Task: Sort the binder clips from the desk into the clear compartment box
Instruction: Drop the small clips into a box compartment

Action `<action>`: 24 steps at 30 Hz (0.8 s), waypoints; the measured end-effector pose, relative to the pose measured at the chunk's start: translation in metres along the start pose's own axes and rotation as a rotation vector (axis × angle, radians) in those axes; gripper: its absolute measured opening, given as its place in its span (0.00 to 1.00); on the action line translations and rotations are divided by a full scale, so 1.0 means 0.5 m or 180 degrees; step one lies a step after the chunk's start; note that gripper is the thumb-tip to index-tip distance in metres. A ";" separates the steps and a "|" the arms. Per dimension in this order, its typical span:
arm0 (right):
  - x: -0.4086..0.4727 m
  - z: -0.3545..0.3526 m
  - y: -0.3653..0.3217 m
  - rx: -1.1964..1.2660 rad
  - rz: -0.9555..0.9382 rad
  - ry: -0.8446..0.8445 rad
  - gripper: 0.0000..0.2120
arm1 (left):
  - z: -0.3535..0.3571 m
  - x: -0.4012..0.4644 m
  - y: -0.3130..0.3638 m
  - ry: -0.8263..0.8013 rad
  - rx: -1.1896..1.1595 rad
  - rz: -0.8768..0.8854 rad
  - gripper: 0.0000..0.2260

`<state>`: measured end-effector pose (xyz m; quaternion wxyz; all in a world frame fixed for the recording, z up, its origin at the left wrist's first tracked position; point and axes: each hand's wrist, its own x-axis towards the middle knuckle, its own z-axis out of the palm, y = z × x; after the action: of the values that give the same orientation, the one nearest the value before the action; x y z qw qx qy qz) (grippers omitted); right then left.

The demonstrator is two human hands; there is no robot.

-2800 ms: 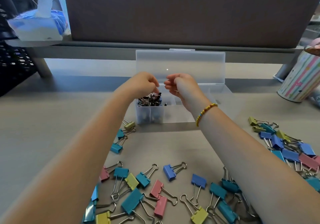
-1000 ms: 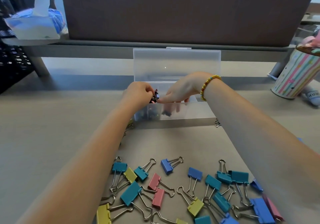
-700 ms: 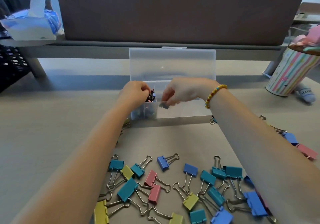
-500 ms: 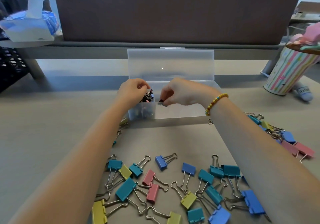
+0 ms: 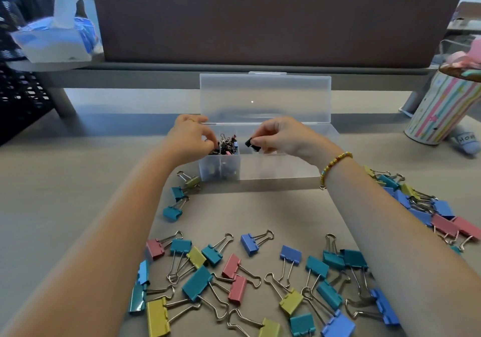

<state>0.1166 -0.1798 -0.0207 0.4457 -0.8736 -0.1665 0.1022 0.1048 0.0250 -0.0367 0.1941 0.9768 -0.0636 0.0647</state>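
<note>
Box (image 5: 281, 172), clear plastic, centre of the frame, on the desk (image 5: 65, 193). Lid (image 5: 265, 97) hinged at the back and standing upright. Front wall shows dividers. Leftmost compartments heaped with small clips (image 5: 227, 142), dark bodies and wire handles, a few coloured ones among them. Compartments toward the right look bare through the wall; their floor is partly hidden by the right hand.

Left hand (image 5: 188, 138), at the box's left end above the heap: fingers curled, tips pinched together at the edge of the small clips; what they pinch cannot be told.

Right hand (image 5: 279, 137), above the middle of the box: thumb and forefinger pinching a black clip (image 5: 251, 144), small, held just over the rim, right of the filled compartments. Bead bracelet (image 5: 334, 166), yellow, on that wrist.

Large clips (image 5: 234, 274), loose on the desk, lower centre of the frame, between the two forearms: teal, blue, pink and yellow bodies, silver wire handles, lying flat, several overlapping. Second group (image 5: 426, 206) at right, beyond the right forearm, same colours, crowded together. Third group (image 5: 179, 196), two teal and one yellow, near the box's lower left corner.

Striped tin (image 5: 440, 112), pastel colours, upper right. Tissue box (image 5: 54, 39), upper left, on a raised shelf. Dark panel (image 5: 273, 16) across the top of the frame, behind the lid.
</note>
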 end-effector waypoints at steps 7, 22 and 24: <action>0.055 0.064 -0.056 -0.0097 0.0049 0.0376 0.03 | -0.021 -0.001 -0.002 -0.0039 -0.0001 -0.0062 0.15; 0.081 0.068 -0.030 -0.0988 0.0260 0.0578 0.11 | 0.003 -0.004 -0.012 0.0328 -0.0217 0.0049 0.20; 0.075 0.061 -0.029 -0.1169 0.0208 0.0228 0.10 | 0.000 -0.002 -0.012 0.0260 -0.0246 -0.0012 0.19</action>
<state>0.1384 -0.1347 -0.0279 0.2809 -0.9483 -0.1379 0.0534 0.1048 0.0304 -0.0388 0.2343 0.9652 -0.0563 0.1017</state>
